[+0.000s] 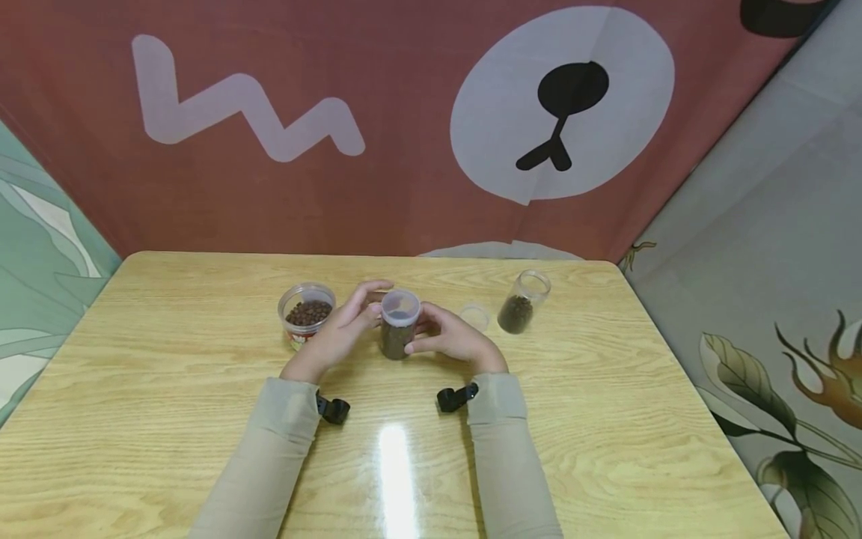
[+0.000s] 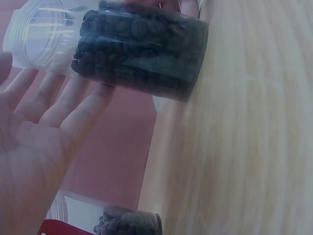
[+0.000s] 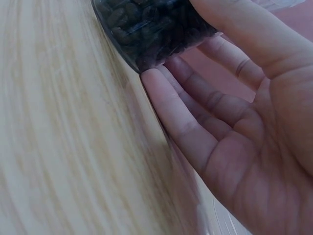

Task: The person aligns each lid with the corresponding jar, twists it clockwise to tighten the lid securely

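A clear plastic jar (image 1: 399, 329) of dark beans stands between the two hands at mid table, its rounded mouth end upward. My right hand (image 1: 454, 337) grips it from the right, thumb on the near side and fingers round the back. In the right wrist view the right fingertips (image 3: 154, 81) lie at the jar's lower edge, close to the tabletop. On the other side, the left hand (image 1: 343, 329) has its fingers extended beside the jar's upper part, with the thumb near the rim. The left wrist view shows the left palm (image 2: 29, 147) spread and the beans (image 2: 142, 49) through the wall.
Left of the hands stands a clear tub (image 1: 306, 288) of brown pellets with a red label, partly behind the left hand. To the right are a flat clear disc (image 1: 475, 316) and a second clear jar (image 1: 524, 303) of dark contents. A printed cloth hangs behind the wooden table (image 1: 606, 419).
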A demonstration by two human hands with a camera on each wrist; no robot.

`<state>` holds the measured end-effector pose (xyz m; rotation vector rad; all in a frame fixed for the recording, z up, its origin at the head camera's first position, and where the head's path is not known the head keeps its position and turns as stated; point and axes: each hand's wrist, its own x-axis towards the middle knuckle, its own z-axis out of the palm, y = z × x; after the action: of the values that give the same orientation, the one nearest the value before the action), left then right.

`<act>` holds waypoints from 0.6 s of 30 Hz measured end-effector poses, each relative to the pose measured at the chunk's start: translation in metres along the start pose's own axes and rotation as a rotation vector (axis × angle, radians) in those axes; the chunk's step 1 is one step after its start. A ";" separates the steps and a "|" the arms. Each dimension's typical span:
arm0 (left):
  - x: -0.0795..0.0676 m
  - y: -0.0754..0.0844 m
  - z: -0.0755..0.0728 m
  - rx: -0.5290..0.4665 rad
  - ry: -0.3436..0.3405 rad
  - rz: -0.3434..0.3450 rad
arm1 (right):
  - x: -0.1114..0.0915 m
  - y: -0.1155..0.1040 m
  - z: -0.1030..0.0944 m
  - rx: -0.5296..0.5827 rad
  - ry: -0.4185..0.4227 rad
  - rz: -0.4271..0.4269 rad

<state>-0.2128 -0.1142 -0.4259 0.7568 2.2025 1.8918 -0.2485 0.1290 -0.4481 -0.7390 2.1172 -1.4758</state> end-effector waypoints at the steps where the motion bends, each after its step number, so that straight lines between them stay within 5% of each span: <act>1: 0.000 0.000 0.000 -0.019 0.003 0.004 | 0.000 0.000 0.000 0.002 0.002 0.000; 18: 0.002 0.003 0.006 0.027 0.055 -0.025 | 0.001 0.000 -0.001 0.020 0.003 0.016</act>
<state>-0.2109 -0.1075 -0.4235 0.6864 2.2631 1.8977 -0.2497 0.1288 -0.4483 -0.7115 2.1028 -1.4891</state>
